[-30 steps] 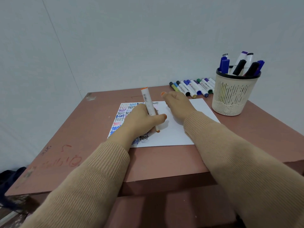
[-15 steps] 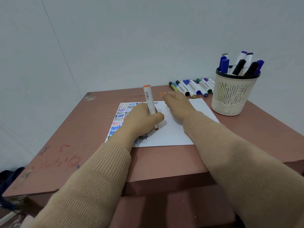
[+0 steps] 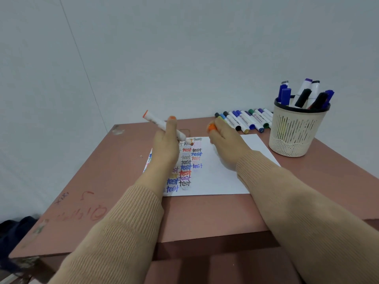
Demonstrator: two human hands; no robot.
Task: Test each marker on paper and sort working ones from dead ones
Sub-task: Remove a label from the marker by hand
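Orange-tipped white plastic marker [image 3: 159,122] gripped in your left hand [image 3: 166,149], nib at the far edge of the white paper sheet [image 3: 221,181], your right hand [image 3: 226,145] curled round a small orange cap [image 3: 211,127].

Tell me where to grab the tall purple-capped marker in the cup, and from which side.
Pinch the purple-capped marker on its white barrel just under the cap, coming from above. Only that end stands clear of the cup rim, and a blue marker and a black marker crowd it, so a sideways approach looks blocked.
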